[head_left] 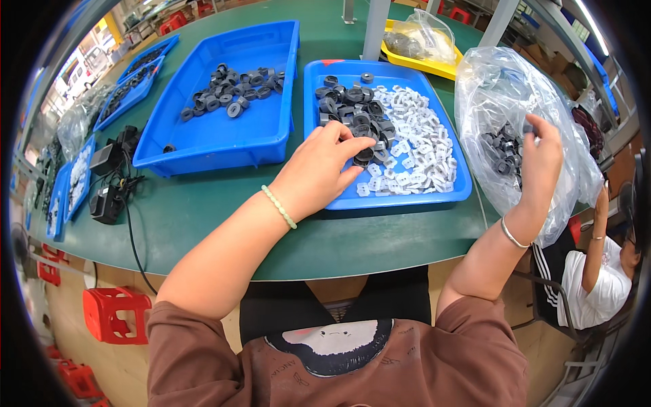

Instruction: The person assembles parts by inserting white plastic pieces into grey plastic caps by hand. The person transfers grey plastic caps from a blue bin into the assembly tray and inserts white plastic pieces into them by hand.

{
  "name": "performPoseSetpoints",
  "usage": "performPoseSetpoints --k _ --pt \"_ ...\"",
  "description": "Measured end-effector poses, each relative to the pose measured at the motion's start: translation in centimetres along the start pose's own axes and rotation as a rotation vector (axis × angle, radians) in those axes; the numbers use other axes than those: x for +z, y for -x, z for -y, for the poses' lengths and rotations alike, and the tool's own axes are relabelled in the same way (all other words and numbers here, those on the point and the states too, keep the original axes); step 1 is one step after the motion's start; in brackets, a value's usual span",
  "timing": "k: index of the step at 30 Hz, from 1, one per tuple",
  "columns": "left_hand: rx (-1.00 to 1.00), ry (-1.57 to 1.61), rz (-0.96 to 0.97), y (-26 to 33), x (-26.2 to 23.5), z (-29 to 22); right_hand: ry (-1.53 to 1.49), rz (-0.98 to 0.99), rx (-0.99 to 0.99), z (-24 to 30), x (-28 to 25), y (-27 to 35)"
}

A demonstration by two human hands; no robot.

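Note:
My left hand (pixel 324 163) reaches into a shallow blue tray (pixel 407 203), its thumb and fingers curled around a black plastic ring (pixel 363 156) at the near edge of the black pile. Black rings (pixel 349 102) fill the tray's left part, and small translucent white plastic pieces (pixel 413 142) fill its right. Over on the right, my right hand (pixel 544 152) is raised above a clear plastic bag (pixel 488 88), pinching a small dark plastic part (pixel 528 128). Inside the bag lie more small dark parts (pixel 505 146).
A deeper blue bin (pixel 224 146) with black rings stands left of the tray. Black power adapters (pixel 107 203) with cables sit at the left. A yellow tray (pixel 420 62) and metal posts (pixel 375 30) are behind. A person in white (pixel 600 288) sits close by at right.

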State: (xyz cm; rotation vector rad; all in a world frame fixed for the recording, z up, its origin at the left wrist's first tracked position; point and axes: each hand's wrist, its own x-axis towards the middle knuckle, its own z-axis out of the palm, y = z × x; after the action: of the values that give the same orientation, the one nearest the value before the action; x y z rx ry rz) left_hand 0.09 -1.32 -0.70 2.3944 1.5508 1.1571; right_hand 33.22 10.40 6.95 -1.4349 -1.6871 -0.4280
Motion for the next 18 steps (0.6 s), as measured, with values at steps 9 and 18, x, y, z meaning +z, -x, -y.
performPoseSetpoints --k 9,18 --pt "-0.156 0.023 0.107 0.6 -0.9 0.1 -0.506 0.706 -0.388 9.6 4.3 3.7" --pt "-0.099 0.022 0.094 0.1 -0.6 -0.1 -0.394 0.792 -0.586 10.7 7.1 5.0"
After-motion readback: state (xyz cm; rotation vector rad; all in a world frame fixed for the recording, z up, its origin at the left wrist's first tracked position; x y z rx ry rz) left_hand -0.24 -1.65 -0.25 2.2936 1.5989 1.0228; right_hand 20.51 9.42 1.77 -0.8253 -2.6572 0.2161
